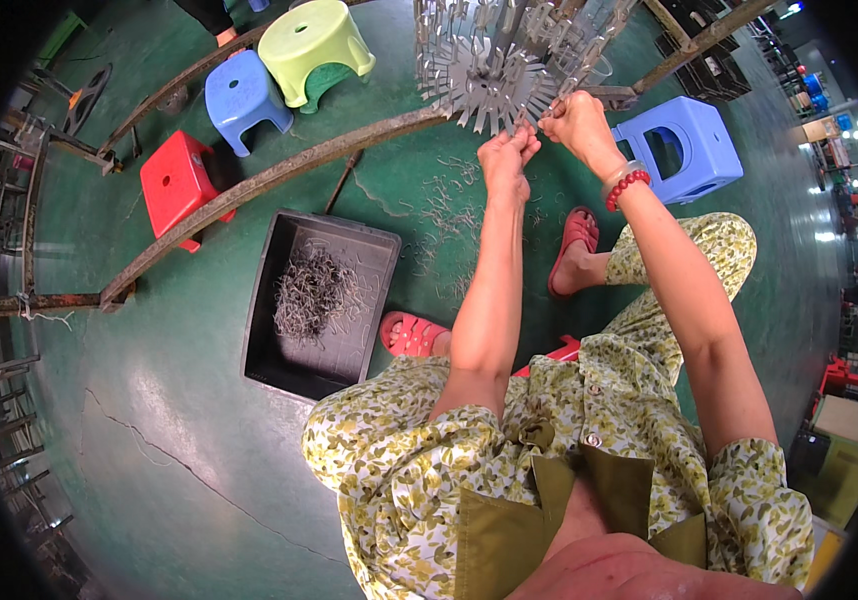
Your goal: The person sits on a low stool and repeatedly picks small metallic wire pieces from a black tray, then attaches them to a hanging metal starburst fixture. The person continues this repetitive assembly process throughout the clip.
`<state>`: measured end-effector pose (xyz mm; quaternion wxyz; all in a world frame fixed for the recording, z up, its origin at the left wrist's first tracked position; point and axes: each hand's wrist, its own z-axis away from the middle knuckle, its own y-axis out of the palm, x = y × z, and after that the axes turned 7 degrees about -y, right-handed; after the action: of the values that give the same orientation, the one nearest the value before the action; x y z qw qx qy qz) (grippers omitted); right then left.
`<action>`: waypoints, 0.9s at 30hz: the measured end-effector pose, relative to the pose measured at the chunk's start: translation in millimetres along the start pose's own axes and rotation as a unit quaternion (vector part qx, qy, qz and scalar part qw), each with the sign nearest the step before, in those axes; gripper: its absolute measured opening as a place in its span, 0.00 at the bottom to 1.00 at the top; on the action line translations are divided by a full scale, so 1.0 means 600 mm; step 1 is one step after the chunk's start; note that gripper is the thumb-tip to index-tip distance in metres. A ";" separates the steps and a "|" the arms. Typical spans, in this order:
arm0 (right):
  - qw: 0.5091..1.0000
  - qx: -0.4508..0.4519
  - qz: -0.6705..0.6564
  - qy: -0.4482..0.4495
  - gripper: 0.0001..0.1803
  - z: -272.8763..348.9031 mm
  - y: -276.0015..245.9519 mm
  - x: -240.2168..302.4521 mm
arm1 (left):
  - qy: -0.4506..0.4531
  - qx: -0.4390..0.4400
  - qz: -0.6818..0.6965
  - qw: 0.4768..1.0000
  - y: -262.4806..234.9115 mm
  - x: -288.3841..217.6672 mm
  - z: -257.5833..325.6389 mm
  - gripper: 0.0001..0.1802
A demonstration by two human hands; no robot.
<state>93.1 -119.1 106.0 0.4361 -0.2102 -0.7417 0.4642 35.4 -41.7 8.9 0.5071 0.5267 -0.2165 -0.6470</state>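
A cluster of grey metal pieces with toothed, fan-like edges [494, 85] hangs on a rack at the top. Both hands are raised to its lower edge, fingertips close to each other. My left hand [507, 162] is closed in a pinch just below the toothed edge. To its right, my right hand [581, 128] is also pinched, at the cluster's lower right side. Whatever lies between the fingers of either hand is too small to make out. In the black plastic tray [379, 290] on the floor is a heap of small bent metal hooks [314, 290].
A curved rusty metal bar [279, 165] crosses ahead of me. Beyond it stand a red stool [171, 182], a blue stool [241, 88] and a green stool [314, 40]. Another blue stool [699, 150] is at right. Loose hooks [449, 210] lie scattered on the green floor.
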 end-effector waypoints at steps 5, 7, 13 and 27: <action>1.000 -0.006 -0.020 0.015 0.08 0.001 0.008 -0.002 | -0.013 0.003 0.006 1.000 -0.001 -0.002 0.003 0.07; 0.998 0.022 -0.046 0.027 0.07 0.002 -0.003 0.017 | -0.010 -0.004 0.004 1.000 -0.004 -0.006 0.004 0.07; 0.996 0.021 -0.072 0.040 0.08 0.008 -0.011 0.030 | -0.002 -0.005 -0.003 1.000 -0.002 -0.007 0.007 0.07; 0.981 -0.008 -0.196 0.005 0.16 0.097 -0.033 0.027 | 0.025 -0.033 -0.148 0.988 -0.041 -0.020 0.023 0.09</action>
<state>37.3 -146.2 119.5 0.5201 -0.0668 -0.7704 0.3628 11.4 -24.9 -0.9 0.4282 0.5524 -0.1021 -0.7079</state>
